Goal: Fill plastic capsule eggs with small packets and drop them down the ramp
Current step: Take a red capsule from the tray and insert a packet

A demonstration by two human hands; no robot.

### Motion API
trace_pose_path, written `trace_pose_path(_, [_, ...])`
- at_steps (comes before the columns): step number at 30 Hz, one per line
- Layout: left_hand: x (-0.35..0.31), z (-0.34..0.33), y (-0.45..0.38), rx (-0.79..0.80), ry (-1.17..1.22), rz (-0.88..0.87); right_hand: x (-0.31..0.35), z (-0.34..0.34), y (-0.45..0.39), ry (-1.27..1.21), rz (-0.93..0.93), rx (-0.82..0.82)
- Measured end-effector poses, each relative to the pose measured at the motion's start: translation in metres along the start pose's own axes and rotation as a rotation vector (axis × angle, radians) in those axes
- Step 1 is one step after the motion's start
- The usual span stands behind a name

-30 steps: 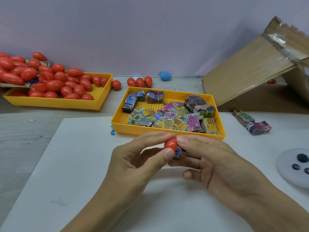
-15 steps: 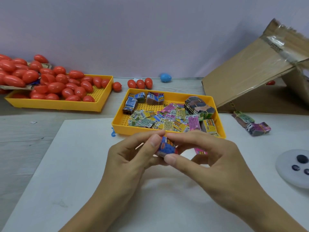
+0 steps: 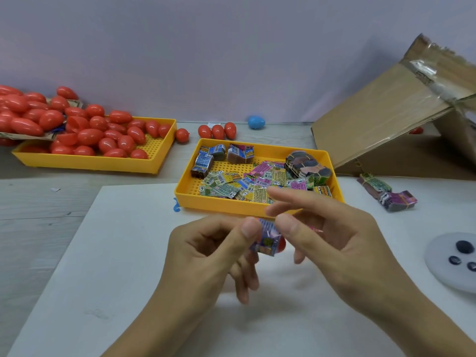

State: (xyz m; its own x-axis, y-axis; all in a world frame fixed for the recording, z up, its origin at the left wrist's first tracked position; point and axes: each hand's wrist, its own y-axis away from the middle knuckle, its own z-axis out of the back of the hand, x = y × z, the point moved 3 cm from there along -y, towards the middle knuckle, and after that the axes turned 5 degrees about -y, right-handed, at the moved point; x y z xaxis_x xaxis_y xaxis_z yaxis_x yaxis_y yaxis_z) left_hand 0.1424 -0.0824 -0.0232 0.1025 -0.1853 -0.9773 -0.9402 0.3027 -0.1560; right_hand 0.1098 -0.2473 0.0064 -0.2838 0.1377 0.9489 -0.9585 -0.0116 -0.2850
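My left hand (image 3: 211,251) pinches a small colourful packet (image 3: 266,238) between thumb and forefinger above the white sheet. A bit of red capsule egg (image 3: 281,244) shows at the packet's right end; who holds it is hidden. My right hand (image 3: 334,240) is right beside it, its forefinger and thumb straight and apart, off the packet. A pink scrap (image 3: 315,229) peeks from behind its fingers. Just beyond my hands is the yellow packet tray (image 3: 231,206). The yellow tray (image 3: 90,164) of red eggs stands at the far left. The cardboard ramp (image 3: 386,119) slopes at the far right.
Three red eggs (image 3: 217,131) and a blue egg (image 3: 256,121) lie by the back wall. Banded packet bundles (image 3: 386,194) lie right of the packet tray. A white disc with dark buttons (image 3: 450,264) sits at the right edge. A white sheet (image 3: 116,253) covers the near table.
My right thumb and forefinger have let go of the packet and spread apart. The packet now covers most of the red egg. My left thumb has shifted onto the packet.
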Motion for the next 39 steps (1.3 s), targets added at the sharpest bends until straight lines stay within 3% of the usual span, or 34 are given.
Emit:
trace_pose_path(4, [0.001, 0.002, 0.001, -0.054, -0.014, 0.056, 0.006, -0.004, 0.003, 0.046, 0.050, 0.086])
trace_pose_path(8, [0.005, 0.004, 0.000, -0.066, -0.062, 0.079, 0.001, -0.001, -0.001, -0.046, -0.135, 0.002])
trace_pose_path(12, [0.002, -0.001, 0.002, 0.046, -0.081, -0.022, -0.005, 0.001, -0.004, -0.164, -0.343, -0.024])
trace_pose_path(14, [0.003, -0.004, 0.004, 0.079, -0.106, -0.041, -0.008, 0.000, -0.003, -0.141, -0.355, -0.038])
trace_pose_path(19, [0.002, -0.001, -0.001, -0.028, -0.039, -0.016, -0.005, 0.006, -0.002, 0.075, -0.068, -0.159])
trace_pose_path(23, [0.002, 0.003, -0.002, -0.064, -0.003, 0.034, 0.006, 0.000, 0.002, 0.185, 0.160, 0.022])
trace_pose_path(25, [0.003, 0.002, -0.001, -0.069, -0.010, 0.065, 0.009, -0.004, 0.004, 0.247, 0.241, 0.026])
trace_pose_path(31, [0.016, 0.007, -0.008, -0.129, 0.147, 0.218, 0.019, 0.012, -0.001, 0.250, 0.316, -0.288])
trace_pose_path(36, [0.025, 0.008, -0.012, -0.102, 0.165, 0.218, 0.053, 0.063, -0.019, 0.608, 0.502, -0.460])
trace_pose_path(39, [0.028, 0.007, -0.015, -0.091, 0.148, 0.227, 0.082, 0.116, -0.043, 0.651, 0.512, -0.630])
